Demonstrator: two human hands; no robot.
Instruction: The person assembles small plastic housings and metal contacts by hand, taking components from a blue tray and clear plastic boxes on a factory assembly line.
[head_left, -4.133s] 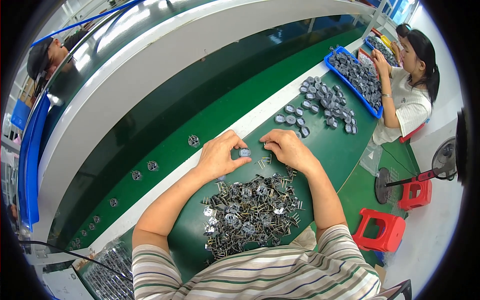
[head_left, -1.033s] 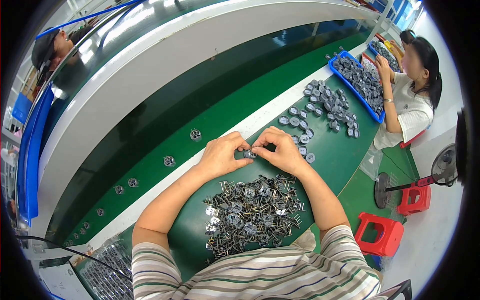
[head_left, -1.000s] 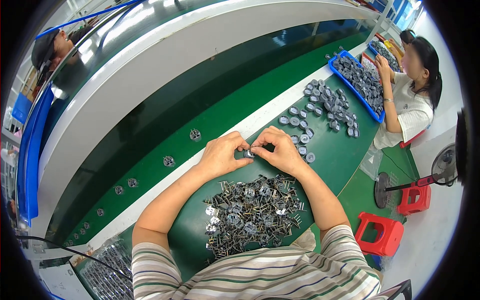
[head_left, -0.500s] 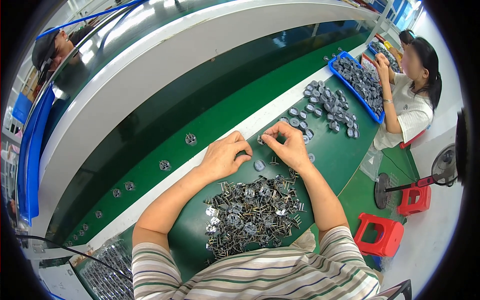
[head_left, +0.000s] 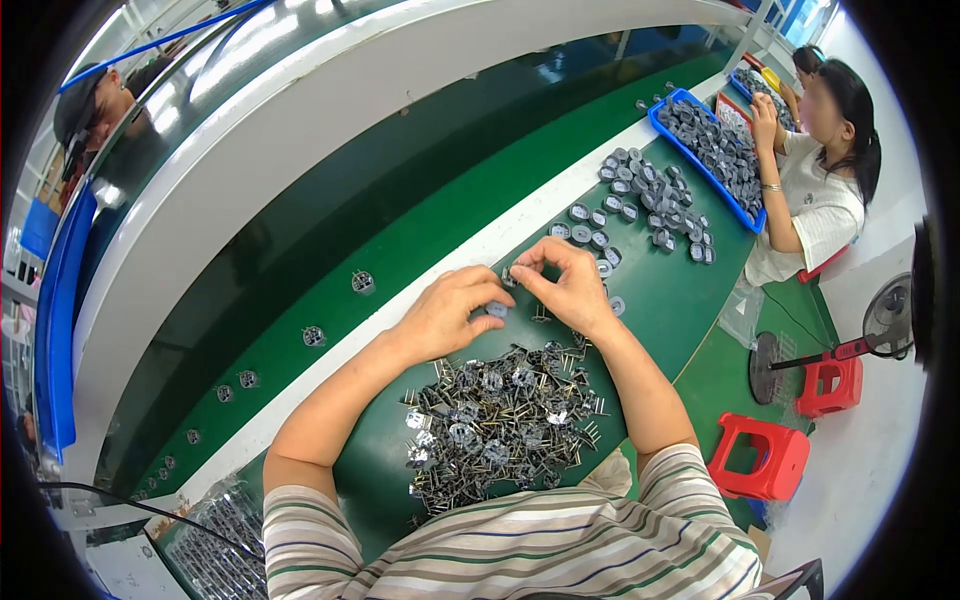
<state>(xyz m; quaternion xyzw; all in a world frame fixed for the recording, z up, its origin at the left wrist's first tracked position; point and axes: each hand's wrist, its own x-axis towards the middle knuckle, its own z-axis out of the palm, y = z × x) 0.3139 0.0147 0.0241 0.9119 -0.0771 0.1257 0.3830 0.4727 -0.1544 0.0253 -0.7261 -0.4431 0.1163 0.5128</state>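
My left hand (head_left: 445,315) and my right hand (head_left: 565,285) meet over the green work table (head_left: 680,300), just past a heap of small metal pin parts (head_left: 495,420). The left fingertips pinch a small grey round part (head_left: 497,309). The right fingers are closed on a tiny pinned metal piece (head_left: 512,275) at the fingertips, close to the round part. The heap lies between my forearms, near my striped shirt.
A green conveyor belt (head_left: 330,260) carries spaced round parts (head_left: 362,282) to the left. Several grey round parts (head_left: 640,200) lie to the right, beside a blue tray (head_left: 715,150) full of them. A seated person (head_left: 815,170) works there. Red stools (head_left: 760,460) and a fan (head_left: 885,320) stand on the floor.
My hands separated slightly and came together again a little further right. The round parts on the belt have drifted left.
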